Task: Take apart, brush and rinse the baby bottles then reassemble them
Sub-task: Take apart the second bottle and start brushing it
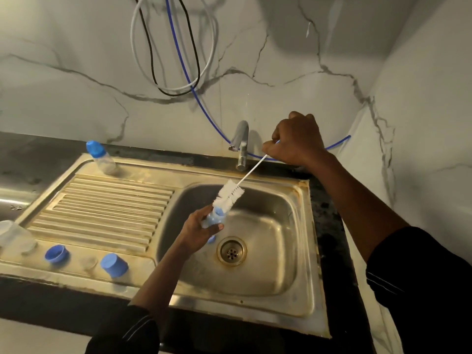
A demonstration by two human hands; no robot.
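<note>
Nearest to us, on the front rim of the stainless steel sink (310,297), we see two round blue plastic caps (57,254) (114,264) with a small clear silicone teat (88,263) lying between them. A clear plastic bottle body (12,237) sits at the left edge.

Over the basin, just left of the round metal drain (231,251), the left hand (196,229) grips a small pale-blue dotted baby bottle (214,220), fingers curled round its body. We read its long axis as tilted, with the mouth pointing up and away to the right and the base down towards us.

The white-bristled bottle brush (228,194) has its tip at that mouth, with most of the bristles outside. Its thin white handle runs up and right in line with the bottle to the right hand (296,141), which is clenched round the handle end, well apart from the left hand.

Behind it stands the chrome tap (241,144). At the far left corner of the draining surface, a clear baby bottle with a blue cap (101,157) stands tilted. White, black and blue cables (178,85) loop on the marbled wall (76,103).
</note>
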